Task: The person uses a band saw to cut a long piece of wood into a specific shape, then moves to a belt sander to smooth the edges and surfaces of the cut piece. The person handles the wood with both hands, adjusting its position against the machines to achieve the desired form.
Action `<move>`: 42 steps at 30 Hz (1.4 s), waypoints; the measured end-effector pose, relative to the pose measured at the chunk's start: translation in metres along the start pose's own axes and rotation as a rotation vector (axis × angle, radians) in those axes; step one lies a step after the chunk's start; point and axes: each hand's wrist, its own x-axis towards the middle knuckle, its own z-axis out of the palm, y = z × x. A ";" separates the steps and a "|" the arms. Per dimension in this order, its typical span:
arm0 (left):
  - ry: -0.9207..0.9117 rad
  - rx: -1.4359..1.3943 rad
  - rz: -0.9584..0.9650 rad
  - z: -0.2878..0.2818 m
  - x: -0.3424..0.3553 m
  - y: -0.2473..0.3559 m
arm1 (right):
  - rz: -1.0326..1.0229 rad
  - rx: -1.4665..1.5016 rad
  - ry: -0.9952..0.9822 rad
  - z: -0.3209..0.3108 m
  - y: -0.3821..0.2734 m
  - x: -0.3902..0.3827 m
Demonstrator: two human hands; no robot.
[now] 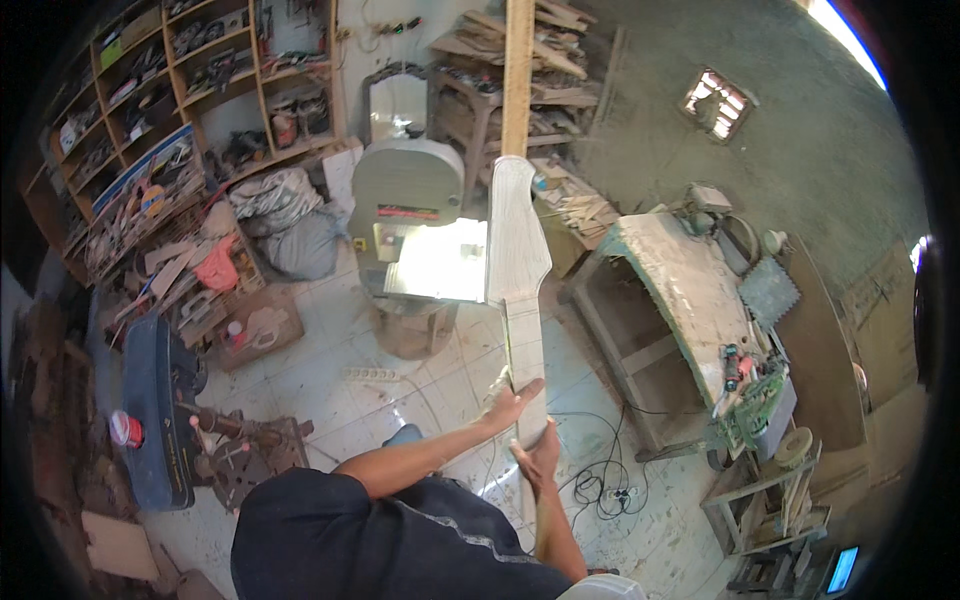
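A pale, unfinished wooden guitar neck stands out in front of me, its wide headstock at the far end. My left hand is wrapped round its narrow part, with the thumb and fingers lying along the wood. Just below, nearer to me, my right hand grips the near end from the right side. Beyond the neck and to its left is a grey band saw with a rounded top. Its table is glaringly lit, so detail there is washed out.
Shelves of tools fill the far left. A dusty workbench stands right, with a red-and-black power tool. Black cable coils on the tiled floor beside a white power strip. A dark blue case is at left.
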 end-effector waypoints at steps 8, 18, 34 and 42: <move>-0.390 0.648 -0.151 -0.100 0.014 -0.004 | 0.064 -0.366 -0.228 -0.047 0.055 -0.011; 0.014 0.573 0.495 -0.123 0.111 -0.033 | 0.201 -0.616 -0.440 -0.068 0.043 0.063; 0.199 0.970 0.484 -0.079 0.272 -0.114 | -0.063 -0.664 -0.740 -0.121 0.123 0.305; 0.495 1.008 0.297 -0.043 0.307 -0.128 | -0.308 -0.662 -0.907 -0.117 0.171 0.453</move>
